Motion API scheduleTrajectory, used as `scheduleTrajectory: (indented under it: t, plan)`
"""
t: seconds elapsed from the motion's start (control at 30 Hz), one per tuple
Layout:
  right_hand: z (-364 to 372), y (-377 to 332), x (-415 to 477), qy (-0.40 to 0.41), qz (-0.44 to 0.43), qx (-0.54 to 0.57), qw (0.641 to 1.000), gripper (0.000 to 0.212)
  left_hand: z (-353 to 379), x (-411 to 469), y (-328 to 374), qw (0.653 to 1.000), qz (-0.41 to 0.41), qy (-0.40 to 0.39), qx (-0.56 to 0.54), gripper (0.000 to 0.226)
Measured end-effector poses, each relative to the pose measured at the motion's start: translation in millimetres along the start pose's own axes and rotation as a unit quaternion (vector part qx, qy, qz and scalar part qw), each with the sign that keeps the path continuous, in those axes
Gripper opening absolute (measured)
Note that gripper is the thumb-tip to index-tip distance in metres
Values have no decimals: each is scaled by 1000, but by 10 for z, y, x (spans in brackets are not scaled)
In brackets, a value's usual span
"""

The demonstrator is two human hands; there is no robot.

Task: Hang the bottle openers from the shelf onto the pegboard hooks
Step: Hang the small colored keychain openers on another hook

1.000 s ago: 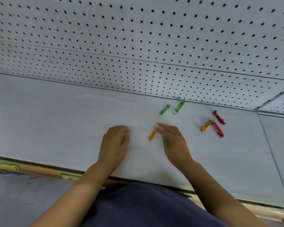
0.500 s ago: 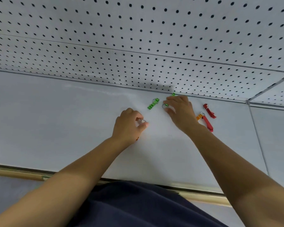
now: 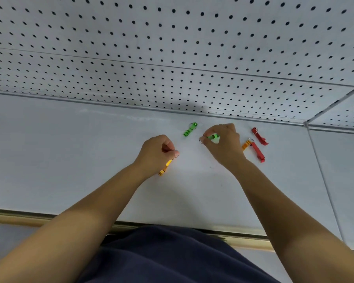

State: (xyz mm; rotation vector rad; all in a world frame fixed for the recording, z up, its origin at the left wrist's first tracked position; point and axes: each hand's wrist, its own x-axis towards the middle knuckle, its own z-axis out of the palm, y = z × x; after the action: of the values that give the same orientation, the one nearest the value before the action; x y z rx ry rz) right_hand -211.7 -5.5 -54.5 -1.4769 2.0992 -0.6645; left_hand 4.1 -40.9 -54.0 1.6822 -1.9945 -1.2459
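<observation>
My left hand (image 3: pixel 156 153) pinches the ring end of an orange bottle opener (image 3: pixel 165 168), which hangs down below the fist over the white shelf (image 3: pixel 70 160). My right hand (image 3: pixel 223 142) holds a green opener (image 3: pixel 212 137) between thumb and fingers, its key ring poking out to the left. A second green opener (image 3: pixel 190 129) lies on the shelf just behind and between the hands. To the right lie another orange opener (image 3: pixel 246 144) and two red openers (image 3: pixel 258 136) (image 3: pixel 258 151). The white pegboard (image 3: pixel 172 48) rises behind; no hooks show in this view.
The shelf's metal front edge (image 3: pixel 172 225) runs along the bottom above my dark blue shirt (image 3: pixel 172 256). A vertical divider (image 3: pixel 323 180) bounds the shelf bay on the right, with another pegboard panel (image 3: pixel 345 113) beyond it.
My right hand has closed on the far green opener and drawn it off the shelf toward me. My left hand holds the orange opener, now hanging visibly beneath it.
</observation>
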Motion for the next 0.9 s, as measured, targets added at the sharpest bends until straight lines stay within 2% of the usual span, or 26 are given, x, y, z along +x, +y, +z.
scheduleTrajectory:
  t: [0.1,0.27,0.37,0.57,0.67,0.77,0.9]
  plan:
    - [-46,-182,-223,4,45,97,994,14,-152,-112,-1,996,-23,24,-87,15]
    - [-27,-573,-438,18,38,230,972,9,-499,-326,44,979,-13,67,-192,17]
    - [-53,-880,-525,24,42,330,943,8,-824,-440,114,971,25,93,-219,17]
    - [-123,-1724,-733,54,-28,496,866,16,-1649,-788,256,942,113,149,-277,11]
    - [-96,-2166,-833,72,-58,522,848,18,-2066,-997,261,923,148,185,-305,15]
    - [2,-2584,-925,82,-90,537,835,8,-2446,-1203,197,916,176,196,-302,13]
    - [178,-3105,-1073,92,-137,522,836,6,-2840,-1408,51,911,204,209,-292,11]
